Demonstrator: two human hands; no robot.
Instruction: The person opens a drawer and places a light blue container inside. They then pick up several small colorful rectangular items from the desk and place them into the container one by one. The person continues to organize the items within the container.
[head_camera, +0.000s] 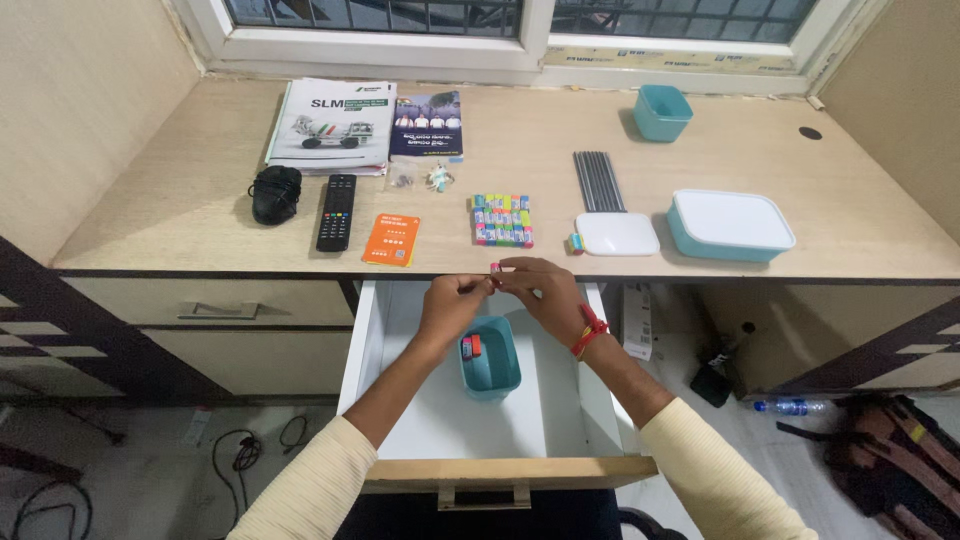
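Both hands meet over the open drawer (400, 420), right at the bench (200, 210) front edge. Left hand (452, 300) and right hand (540, 292) are closed to a fingertip pinch on one small pink piece (494, 267), which sits between them at the top of the gap, just below the bench lip.

Key relation: the piece lies at about 2 o'clock from the left hand and 10 o'clock from the right. Both touch it, so neither is clearly nearer. Its long axis is too small to read; it looks roughly left-right, along the bench edge.

Straight down at 6 o'clock from the piece: teal tub (490, 358) in the drawer, a couple of small coloured pieces (471, 346) already in it near its left wall. Tub is near the hands, under the right wrist, apart from both.

Straight up at 12 o'clock: the block of coloured pieces (502, 220) on the bench, laid in tight rows, near the hands.

Around it:
- white lid (617, 234) at 3 o'clock of the block, just beside
- larger teal box (730, 225) further right
- dark rods (598, 181) behind the lid
- orange card (391, 240) and remote (336, 212) at 9 o'clock, well apart
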